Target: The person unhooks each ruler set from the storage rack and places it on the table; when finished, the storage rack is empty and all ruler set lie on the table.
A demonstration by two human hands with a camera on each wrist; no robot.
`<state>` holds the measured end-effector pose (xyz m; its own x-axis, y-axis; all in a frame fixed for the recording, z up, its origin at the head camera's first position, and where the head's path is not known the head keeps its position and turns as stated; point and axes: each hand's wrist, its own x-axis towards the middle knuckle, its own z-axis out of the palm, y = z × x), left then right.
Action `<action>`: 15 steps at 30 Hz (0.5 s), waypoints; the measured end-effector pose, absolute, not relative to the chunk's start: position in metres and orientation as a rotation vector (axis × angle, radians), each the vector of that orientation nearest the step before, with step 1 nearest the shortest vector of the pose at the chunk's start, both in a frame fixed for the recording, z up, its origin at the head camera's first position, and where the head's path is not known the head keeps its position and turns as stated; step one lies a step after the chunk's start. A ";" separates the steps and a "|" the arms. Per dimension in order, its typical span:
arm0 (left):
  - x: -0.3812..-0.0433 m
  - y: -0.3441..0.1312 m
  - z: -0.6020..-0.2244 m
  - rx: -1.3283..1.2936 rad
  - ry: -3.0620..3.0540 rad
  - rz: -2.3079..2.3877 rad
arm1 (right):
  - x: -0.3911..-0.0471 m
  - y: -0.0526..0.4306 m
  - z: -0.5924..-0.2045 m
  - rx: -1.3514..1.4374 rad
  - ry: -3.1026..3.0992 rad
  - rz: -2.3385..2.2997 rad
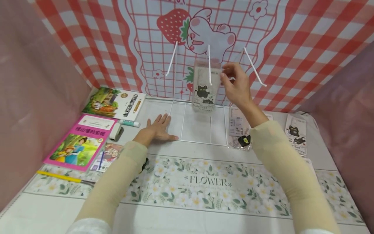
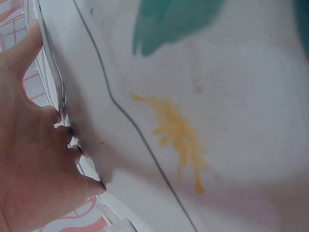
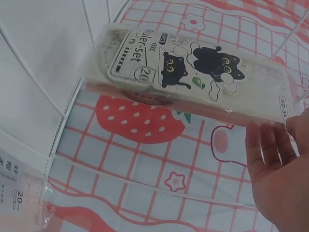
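A clear-wrapped ruler set (image 1: 202,92) with black cats on it stands upright at the middle prong of a white wire rack (image 1: 204,143). My right hand (image 1: 238,84) pinches its upper edge between thumb and fingers; the right wrist view shows the same ruler set (image 3: 193,72) and hand (image 3: 285,169). The middle prong (image 1: 209,61) crosses in front of the pack, and whether it passes through a hole I cannot tell. With fingers spread, my left hand (image 1: 160,128) rests on the table beside the rack's base, its thumb at the base's front wire.
Left lie two books (image 1: 117,102) (image 1: 80,143), a glue stick (image 1: 129,123), a white-and-grey object (image 1: 116,131) and a yellow-handled brush (image 1: 59,176). Right lie a clear pack (image 1: 238,125) and another ruler set (image 1: 295,133). Left prong (image 1: 171,60) and right prong (image 1: 255,66) stick out.
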<state>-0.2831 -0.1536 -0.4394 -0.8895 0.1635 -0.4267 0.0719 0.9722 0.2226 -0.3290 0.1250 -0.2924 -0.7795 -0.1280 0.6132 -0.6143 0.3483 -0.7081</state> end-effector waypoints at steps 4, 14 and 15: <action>-0.283 -0.154 -0.439 0.175 2.667 0.277 | -0.327 0.126 -0.291 0.685 -2.137 1.458; -0.283 -0.153 -0.439 0.168 2.666 0.276 | -0.295 0.134 -0.290 0.749 -2.199 1.446; -0.283 -0.153 -0.439 0.164 2.665 0.276 | -0.290 0.134 -0.291 0.752 -2.213 1.456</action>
<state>-0.2826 -0.1527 -0.4392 -0.8900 0.1608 -0.4267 0.0699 0.9728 0.2209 -0.2899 0.1345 -0.2908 -0.7820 -0.2224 0.5822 -0.6227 0.3178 -0.7150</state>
